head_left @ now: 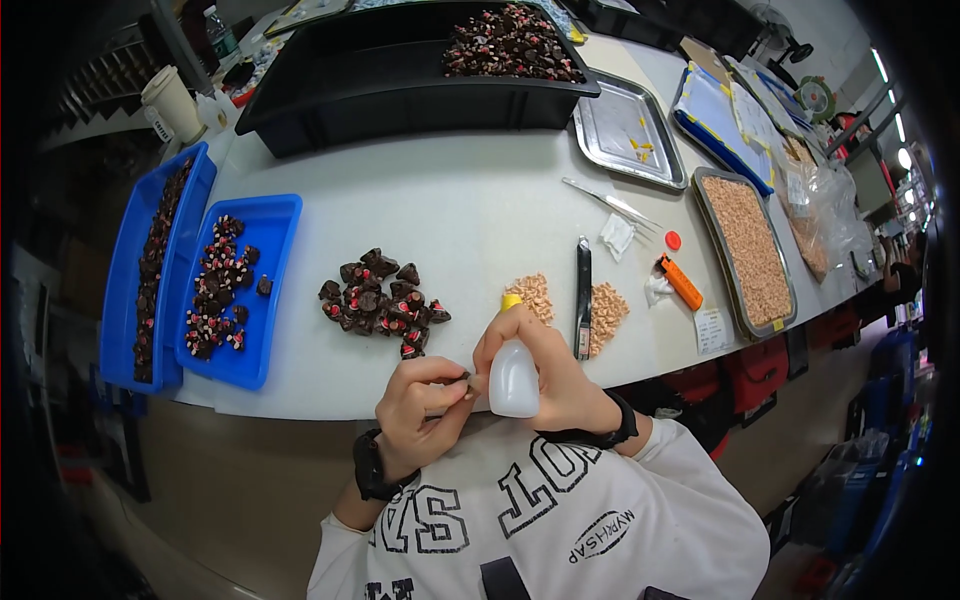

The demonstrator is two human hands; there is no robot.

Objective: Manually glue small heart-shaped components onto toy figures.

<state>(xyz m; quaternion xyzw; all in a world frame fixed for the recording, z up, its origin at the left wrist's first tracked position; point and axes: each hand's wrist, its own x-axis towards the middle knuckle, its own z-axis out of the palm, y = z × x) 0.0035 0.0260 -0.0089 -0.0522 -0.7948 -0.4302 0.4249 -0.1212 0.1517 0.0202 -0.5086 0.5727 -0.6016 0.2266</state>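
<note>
My left hand (418, 412) pinches a small dark brown piece (464, 378) in its fingertips, close in front of my body. In my right hand (555, 375) is a white squeeze bottle (514, 382) with a yellow cap (511, 300), its tip pointing away from me. The two hands nearly meet at the table's near edge. Just beyond my left hand lies a loose pile of dark brown chunks (375, 300) with pink and red bits. Past my right hand are two small heaps of beige granules (532, 294), with a black slim knife-like tool (583, 300) between them.
Two blue trays (275, 290) of dark chunks sit at left. A large black bin (400, 108) stands at the back. To the right are a metal tray (610, 150), tweezers (610, 199), a red cap (673, 240), an orange tool (681, 284) and a tray of beige granules (745, 245).
</note>
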